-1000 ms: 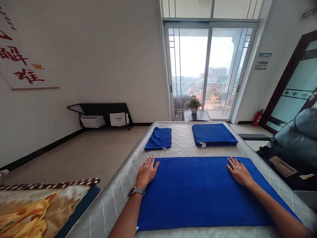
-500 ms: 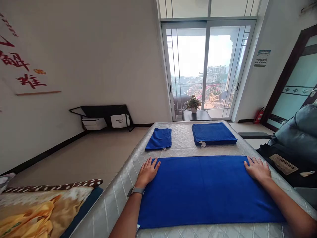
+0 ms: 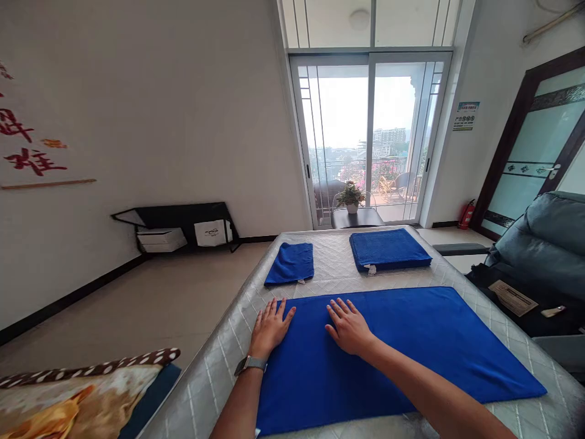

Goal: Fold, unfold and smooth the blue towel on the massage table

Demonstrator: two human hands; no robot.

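A blue towel (image 3: 411, 341) lies spread flat on the mattress (image 3: 214, 366) in front of me. My left hand (image 3: 270, 329) rests at its left edge near the far corner, fingers stretched out, a grey watch (image 3: 250, 364) on the wrist. On the towel, left of its middle, my right hand (image 3: 350, 328) lies palm down with fingers spread. Neither hand grips anything. Beyond the spread towel are a small folded blue towel (image 3: 292, 262) on the left and a neat stack of folded blue towels (image 3: 389, 249) on the right, each with a white tag showing.
A patterned blanket (image 3: 123, 390) with a yellow cloth is at the lower left. To the right stands a dark padded chair (image 3: 539, 244) with dark cloth and a card on it. A potted plant (image 3: 351, 196) stands on a chair behind the mattress, before sliding glass doors (image 3: 370, 140).
My right hand has moved left from the towel's far right corner to left of its middle. My left hand stays at the left edge. The view has shifted slightly.
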